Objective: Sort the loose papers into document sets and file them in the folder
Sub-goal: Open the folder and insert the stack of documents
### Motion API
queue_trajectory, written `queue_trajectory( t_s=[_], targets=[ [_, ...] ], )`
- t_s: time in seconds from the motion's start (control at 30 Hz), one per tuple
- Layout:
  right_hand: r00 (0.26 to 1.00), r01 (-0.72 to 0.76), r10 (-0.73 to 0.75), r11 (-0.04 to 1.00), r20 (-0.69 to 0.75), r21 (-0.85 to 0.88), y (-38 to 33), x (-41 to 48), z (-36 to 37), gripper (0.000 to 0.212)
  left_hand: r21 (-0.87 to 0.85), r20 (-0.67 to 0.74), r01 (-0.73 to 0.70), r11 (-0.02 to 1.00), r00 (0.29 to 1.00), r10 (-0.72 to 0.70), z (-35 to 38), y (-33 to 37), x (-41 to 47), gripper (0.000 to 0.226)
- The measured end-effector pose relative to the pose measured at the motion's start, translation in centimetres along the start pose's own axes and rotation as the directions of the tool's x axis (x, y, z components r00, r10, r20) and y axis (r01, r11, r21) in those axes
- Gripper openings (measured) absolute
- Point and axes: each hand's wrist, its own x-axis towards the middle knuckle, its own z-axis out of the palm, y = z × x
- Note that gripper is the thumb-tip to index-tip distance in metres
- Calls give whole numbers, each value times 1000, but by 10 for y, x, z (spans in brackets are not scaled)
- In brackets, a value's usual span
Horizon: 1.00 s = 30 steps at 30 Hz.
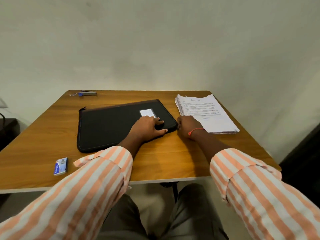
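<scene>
Curling at the 3 o'clock corner of the folder (pixel 110 125), the right hand (pixel 187 124) hides its fingertips, so I cannot tell whether it pinches anything. Print on the papers (pixel 207 111), stacked at 2 o'clock, is too small to read. The wooden table (pixel 164 161) stands against a pale wall (pixel 155 40), with the black folder lying at its centre. The left hand (pixel 147 126) lies flat, fingers relaxed, pressing the folder's near right corner.

- The black folder (pixel 112 125) lies closed on the table (pixel 164 161).
- The left hand (pixel 149 126) rests flat on its near right corner.
- The right hand (pixel 187 124), fingers curled, touches that corner.
- The paper stack (pixel 207 111) lies just right of the folder.
</scene>
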Motion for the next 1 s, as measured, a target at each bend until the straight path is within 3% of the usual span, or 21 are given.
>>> queue_trajectory(
  t_s=[0.17,0.33,0.6,0.77,1.0],
  targets=[
    [977,-154,160,987,-138,53,-1,-7,12,20,24,-9,11,1000,1000,-11,11,19,20,69],
    [937,-263,274,962,-215,80,-12,-7,18,29,302,101,-65,951,994,36,-13,-19,-14,76],
    [913,-302,325,945,-246,126,-30,10,16,35,479,114,-55,876,994,1,-25,-62,-70,68],
    [923,-269,303,949,-238,164,-46,16,26,23,525,81,2,851,995,-53,-10,-49,-50,62],
    [899,-292,351,926,-262,238,-33,19,32,24,532,37,-21,847,999,2,-5,-13,-30,49]
  ],
)
